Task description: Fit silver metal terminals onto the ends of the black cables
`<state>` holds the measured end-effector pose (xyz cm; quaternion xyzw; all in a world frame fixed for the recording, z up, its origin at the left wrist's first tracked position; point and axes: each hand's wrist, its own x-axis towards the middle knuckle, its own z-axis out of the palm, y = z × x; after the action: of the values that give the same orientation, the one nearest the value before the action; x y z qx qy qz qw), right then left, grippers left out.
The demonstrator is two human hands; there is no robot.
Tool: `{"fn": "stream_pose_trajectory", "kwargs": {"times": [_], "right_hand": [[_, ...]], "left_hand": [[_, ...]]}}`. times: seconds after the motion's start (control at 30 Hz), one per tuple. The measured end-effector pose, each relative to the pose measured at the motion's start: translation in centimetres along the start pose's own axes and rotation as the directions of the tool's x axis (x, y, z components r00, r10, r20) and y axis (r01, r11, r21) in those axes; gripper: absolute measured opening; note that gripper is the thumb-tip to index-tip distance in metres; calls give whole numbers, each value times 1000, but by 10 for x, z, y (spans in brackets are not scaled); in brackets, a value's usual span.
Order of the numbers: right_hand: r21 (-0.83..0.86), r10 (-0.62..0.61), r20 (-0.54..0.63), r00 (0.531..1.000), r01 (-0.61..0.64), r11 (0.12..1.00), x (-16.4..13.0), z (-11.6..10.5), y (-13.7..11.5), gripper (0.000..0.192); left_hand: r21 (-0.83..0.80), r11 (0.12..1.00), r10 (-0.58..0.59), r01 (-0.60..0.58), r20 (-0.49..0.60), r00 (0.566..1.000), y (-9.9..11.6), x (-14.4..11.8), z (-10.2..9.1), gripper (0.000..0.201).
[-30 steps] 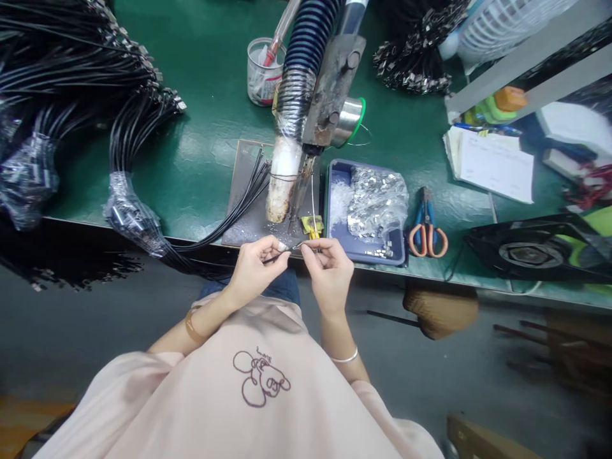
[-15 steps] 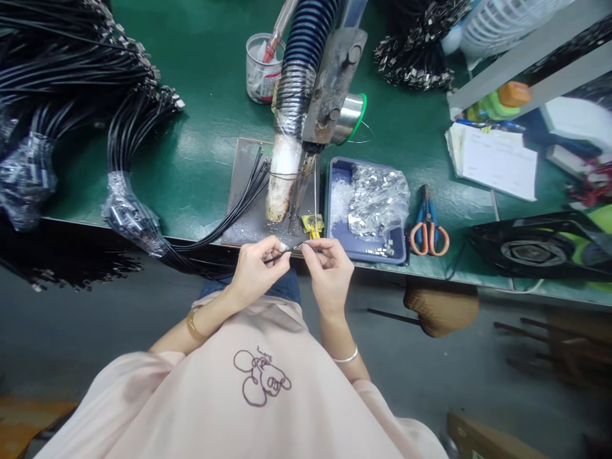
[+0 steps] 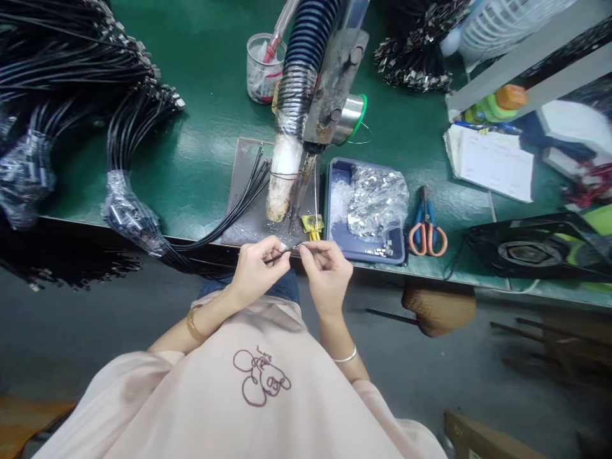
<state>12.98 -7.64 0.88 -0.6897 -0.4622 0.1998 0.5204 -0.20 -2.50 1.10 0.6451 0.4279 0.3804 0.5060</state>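
Bench: I see a green worktop (image 3: 201, 159) running across the view, with a grey plate (image 3: 243, 210) at its near edge under a hose nozzle (image 3: 282, 178).
Left hand: my left hand (image 3: 255, 271) pinches a thin black cable (image 3: 277, 256) between thumb and forefinger, fingers pressed together, just in front of the bench edge.
Right hand: my right hand (image 3: 327, 274) pinches something small and metallic at the cable's tip; it is too small for me to name it for sure.
Cable: held in the air between both hands, below the yellow clip (image 3: 312, 224).
Change: against the frames a second and half a second ago, the hands have barely shifted; the fingertips sit a touch closer together. I judge the fitting at the tip is in progress, not finished.
Nearby: blue tray (image 3: 337, 169) of metal clips to the right, scissors (image 3: 427, 229) beside it, cable bundles (image 3: 129, 210) to the left, solder spool (image 3: 351, 115) behind the nozzle.
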Motion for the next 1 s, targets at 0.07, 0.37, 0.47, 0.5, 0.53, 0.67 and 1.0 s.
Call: {"fn": "stream_pose_trajectory", "kwargs": {"times": [0.07, 0.37, 0.47, 0.5, 0.53, 0.67, 1.0], "right_hand": [[-88, -132, -1, 991, 131, 987, 0, 0, 2, 9], [-116, -168, 77, 983, 177, 977, 10, -16, 1, 13], [-83, -119, 236, 964, 142, 986, 15, -19, -3, 26], [-88, -132, 254, 958, 159, 983, 16, -19, -5, 30], [-103, -155, 250, 956, 186, 977, 16, -19, -6, 31], [-155, -234, 120, 965, 251, 956, 14, -19, -10, 19], [-81, -309, 20, 951, 310, 947, 5, -13, 0, 7]], "left_hand": [[6, 1000, 16, -16, 4, 1000, -2, 0, 0, 16], [-79, 996, -27, 40, 156, 987, 0, 0, -6, 16], [-34, 996, 90, -86, 130, 987, -2, -1, -8, 15], [-4, 988, 157, -157, 112, 981, -2, -2, -8, 16], [22, 974, 221, -224, 91, 971, -3, -3, -8, 16], [-26, 970, 243, -242, 22, 970, -7, -5, -6, 15], [-402, 902, -135, 157, 82, 987, -8, 9, -7, 28]]}}
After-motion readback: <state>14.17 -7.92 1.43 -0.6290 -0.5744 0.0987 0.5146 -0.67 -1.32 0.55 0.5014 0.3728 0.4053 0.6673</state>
